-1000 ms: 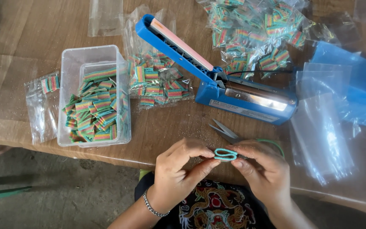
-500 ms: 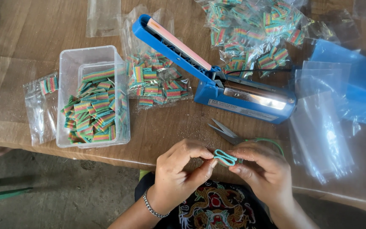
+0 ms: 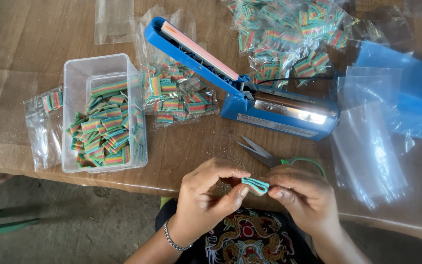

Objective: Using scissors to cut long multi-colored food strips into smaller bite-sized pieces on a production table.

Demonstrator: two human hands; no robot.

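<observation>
Two hands on one little candy strip (image 3: pixel 255 186) here: we've got our left hand (image 3: pixel 206 195) and right hand (image 3: pixel 301 195) pinching it from both ends, fingers clamped on it, low in the middle of the frame just over the tabletop (image 3: pixel 191 151) edge. Scissors (image 3: pixel 264 155) lie right above our right hand. The blue heat sealer (image 3: pixel 250 88) sits open at upper centre, and the clear tub (image 3: pixel 101 115) of striped candy is at left.
</observation>
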